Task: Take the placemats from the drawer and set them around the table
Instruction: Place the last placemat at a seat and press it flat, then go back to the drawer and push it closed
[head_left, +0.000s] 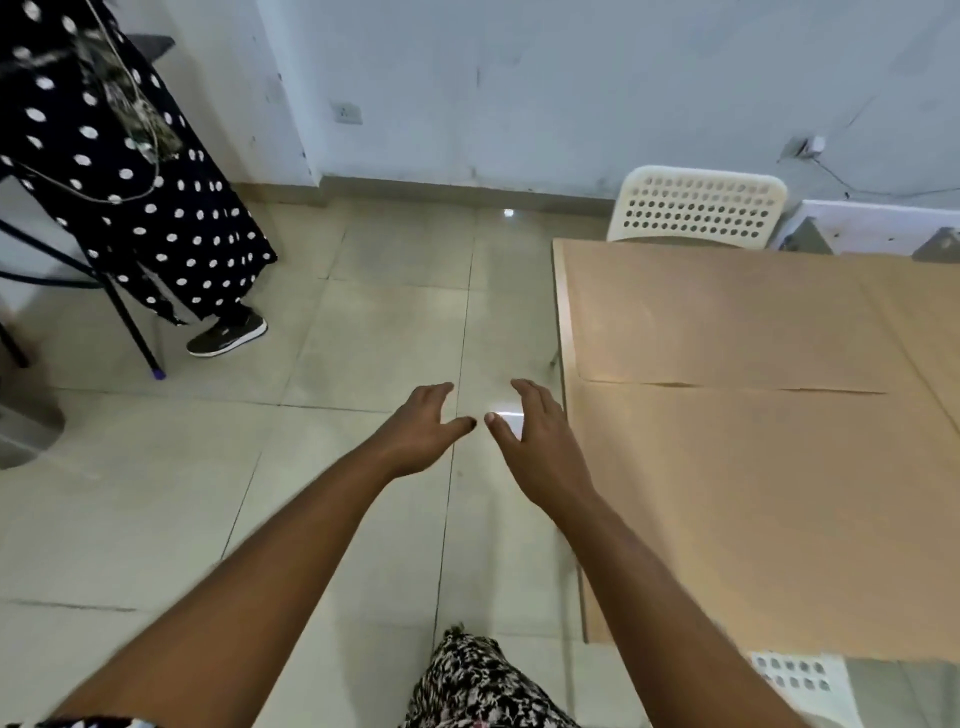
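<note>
My left hand (422, 427) and my right hand (535, 436) are stretched out in front of me over the tiled floor, palms down, fingers relaxed and spread, holding nothing. The thumbs nearly meet. The table (753, 467), covered in brown sheets, lies to the right, its left edge just beside my right hand. No placemat and no drawer appear in this view.
A white perforated chair (698, 205) stands at the table's far side and another chair (797, 675) shows at its near edge. A person in a polka-dot dress (130, 171) stands at the left beside dark metal legs (130, 327). A wall runs behind.
</note>
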